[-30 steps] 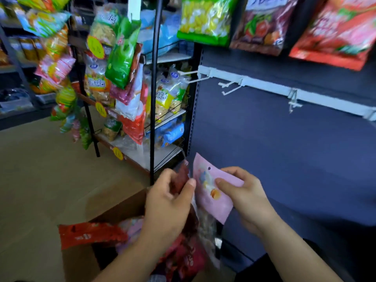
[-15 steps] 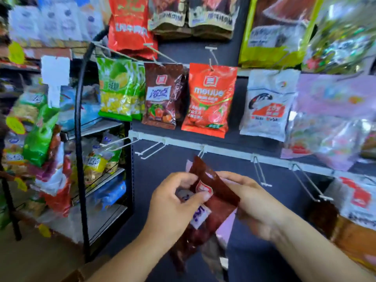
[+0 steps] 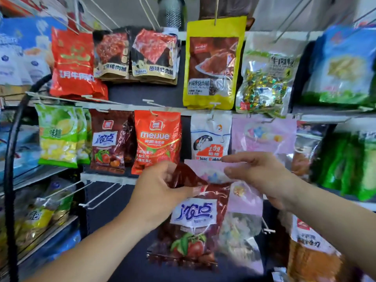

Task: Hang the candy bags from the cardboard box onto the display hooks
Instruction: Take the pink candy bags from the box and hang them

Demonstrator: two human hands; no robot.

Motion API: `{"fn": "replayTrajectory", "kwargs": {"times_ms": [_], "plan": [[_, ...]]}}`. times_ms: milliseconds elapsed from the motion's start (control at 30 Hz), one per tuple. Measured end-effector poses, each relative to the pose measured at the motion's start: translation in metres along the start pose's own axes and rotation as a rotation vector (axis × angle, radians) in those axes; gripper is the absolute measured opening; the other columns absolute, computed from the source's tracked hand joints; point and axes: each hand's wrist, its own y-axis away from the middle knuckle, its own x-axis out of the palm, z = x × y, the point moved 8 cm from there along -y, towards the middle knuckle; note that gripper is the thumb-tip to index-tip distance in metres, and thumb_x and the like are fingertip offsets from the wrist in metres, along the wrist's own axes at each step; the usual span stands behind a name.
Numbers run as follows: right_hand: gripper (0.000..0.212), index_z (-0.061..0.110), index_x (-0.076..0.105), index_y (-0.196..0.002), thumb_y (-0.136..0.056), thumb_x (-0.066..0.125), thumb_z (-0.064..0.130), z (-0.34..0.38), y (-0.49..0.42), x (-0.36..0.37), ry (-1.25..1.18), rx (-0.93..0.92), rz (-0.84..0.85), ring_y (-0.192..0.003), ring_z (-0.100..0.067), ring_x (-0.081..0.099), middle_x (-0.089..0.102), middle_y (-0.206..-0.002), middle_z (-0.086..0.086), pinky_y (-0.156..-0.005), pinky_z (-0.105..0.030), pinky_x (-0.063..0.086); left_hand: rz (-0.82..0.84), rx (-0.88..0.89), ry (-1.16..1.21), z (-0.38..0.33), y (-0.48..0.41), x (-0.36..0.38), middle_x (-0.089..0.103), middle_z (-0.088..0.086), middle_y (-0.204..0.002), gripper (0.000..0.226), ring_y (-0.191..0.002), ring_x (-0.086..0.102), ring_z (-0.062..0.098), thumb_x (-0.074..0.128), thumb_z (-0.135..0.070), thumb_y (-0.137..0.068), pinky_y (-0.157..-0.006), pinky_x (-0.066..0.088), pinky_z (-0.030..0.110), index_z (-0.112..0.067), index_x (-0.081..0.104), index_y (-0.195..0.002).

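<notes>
Bags in both grips at the display wall (image 3: 126, 216): our left hand (image 3: 162, 188) pinches the folded top of the dark red candy bag (image 3: 191, 220), thumb and fingers clamped on it. At its three o'clock, our right hand (image 3: 262, 176) pinches the pink candy bag (image 3: 244, 200) just behind, thumb and forefinger closed on its top edge. Bare display hooks (image 3: 97, 197) jut at nine o'clock.
</notes>
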Motion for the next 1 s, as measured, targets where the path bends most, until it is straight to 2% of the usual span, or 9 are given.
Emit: {"fn": "replayTrajectory", "kwargs": {"times_ms": [67, 133, 233, 367, 500, 600, 700, 800, 1000], "plan": [[0.019, 0.023, 0.081, -0.099, -0.088, 0.079, 0.007, 0.008, -0.008, -0.022, 0.078, -0.076, -0.095, -0.062, -0.013, 0.064, 0.077, -0.078, -0.003, -0.054, -0.022, 0.051, 0.028, 0.045, -0.028, -0.017, -0.014, 0.002, 0.079, -0.010, -0.083, 0.036, -0.072, 0.074, 0.001, 0.095, -0.015, -0.066, -0.061, 0.053, 0.013, -0.021, 0.072, -0.093], [0.014, 0.025, 0.082, -0.094, -0.085, 0.083, 0.014, 0.016, -0.017, -0.040, 0.124, -0.128, -0.160, -0.060, -0.018, 0.056, 0.071, -0.072, -0.004, -0.055, -0.026, 0.043, 0.039, 0.078, -0.060, -0.029, -0.029, 0.005, 0.079, -0.015, -0.083, 0.029, -0.071, 0.072, -0.004, 0.093, -0.020, -0.070, -0.059, 0.048, 0.007, -0.022, 0.074, -0.092], [0.015, 0.024, 0.082, -0.086, -0.075, 0.092, 0.024, 0.030, -0.026, -0.068, 0.165, -0.176, -0.265, -0.049, -0.013, 0.055, 0.070, -0.061, 0.010, -0.051, -0.026, 0.046, 0.083, 0.099, -0.084, -0.040, -0.047, 0.015, 0.079, -0.019, -0.087, 0.015, -0.079, 0.073, -0.005, 0.086, -0.028, -0.079, -0.067, 0.050, 0.008, -0.028, 0.079, -0.093], [0.018, 0.018, 0.079, -0.083, -0.075, 0.093, 0.025, 0.046, -0.037, -0.107, 0.135, -0.192, -0.363, -0.047, -0.023, 0.054, 0.067, -0.058, -0.006, -0.049, -0.033, 0.049, 0.090, 0.141, -0.050, -0.050, -0.068, 0.030, 0.078, -0.023, -0.091, 0.010, -0.084, 0.072, -0.006, 0.079, -0.029, -0.087, -0.067, 0.048, 0.005, -0.032, 0.076, -0.096], [0.019, 0.014, 0.077, -0.087, -0.079, 0.090, 0.026, 0.044, -0.047, -0.138, 0.130, -0.168, -0.445, -0.047, -0.022, 0.056, 0.069, -0.067, -0.009, -0.048, -0.030, 0.050, 0.100, 0.104, 0.072, -0.052, -0.083, 0.051, 0.080, -0.015, -0.092, 0.014, -0.085, 0.075, 0.002, 0.080, -0.022, -0.087, -0.074, 0.058, 0.019, -0.024, 0.078, -0.100], [0.016, 0.014, 0.076, -0.087, -0.082, 0.088, 0.023, 0.041, -0.058, -0.143, 0.159, -0.160, -0.432, -0.045, -0.014, 0.058, 0.069, -0.070, -0.007, -0.040, -0.024, 0.050, 0.111, 0.123, 0.078, -0.058, -0.089, 0.066, 0.080, -0.018, -0.093, 0.016, -0.086, 0.074, -0.002, 0.080, -0.022, -0.087, -0.073, 0.057, 0.013, -0.024, 0.079, -0.103], [0.012, 0.013, 0.077, -0.090, -0.084, 0.085, 0.020, 0.041, -0.067, -0.143, 0.147, -0.178, -0.386, -0.057, -0.020, 0.059, 0.069, -0.075, -0.010, -0.048, -0.026, 0.055, 0.111, 0.127, 0.109, -0.061, -0.092, 0.077, 0.080, -0.017, -0.092, 0.015, -0.085, 0.074, -0.002, 0.080, -0.022, -0.087, -0.070, 0.056, 0.010, -0.024, 0.078, -0.101], [0.007, 0.011, 0.077, -0.093, -0.088, 0.081, 0.015, 0.040, -0.072, -0.151, 0.080, -0.196, -0.386, -0.052, -0.018, 0.054, 0.064, -0.068, -0.007, -0.044, -0.024, 0.052, 0.107, 0.133, 0.139, -0.062, -0.092, 0.083, 0.080, -0.015, -0.090, 0.013, -0.084, 0.075, 0.001, 0.081, -0.020, -0.086, -0.072, 0.060, 0.015, -0.025, 0.078, -0.098], [0.005, 0.015, 0.079, -0.085, -0.089, 0.080, 0.013, 0.032, -0.083, -0.152, 0.016, -0.140, -0.268, -0.051, -0.018, 0.057, 0.068, -0.066, -0.006, -0.047, -0.026, 0.050, 0.125, 0.143, 0.151, -0.065, -0.093, 0.089, 0.080, -0.016, -0.089, 0.014, -0.081, 0.075, -0.002, 0.082, -0.018, -0.085, -0.066, 0.055, 0.009, -0.022, 0.078, -0.098]]}}
